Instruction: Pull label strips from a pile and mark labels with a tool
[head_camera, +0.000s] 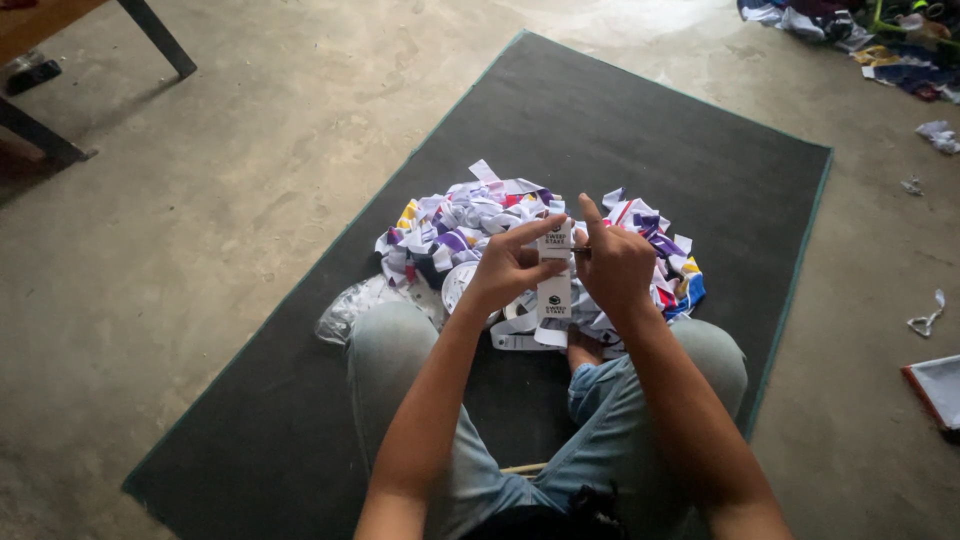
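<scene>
White label strip (554, 283) between both hands, lower end behind knee

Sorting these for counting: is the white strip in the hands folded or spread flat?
Spread flat: the white strip hangs straight down between the left hand and right hand.

Dark mat (620, 120) with a teal edge on a bare concrete floor (250, 170). Wooden table legs (150, 35) top left, a heap of coloured cloth (880, 40) top right — plus a few white scraps (928, 318) scattered right, and a crumpled clear plastic bag (350, 305) by the knee.
</scene>
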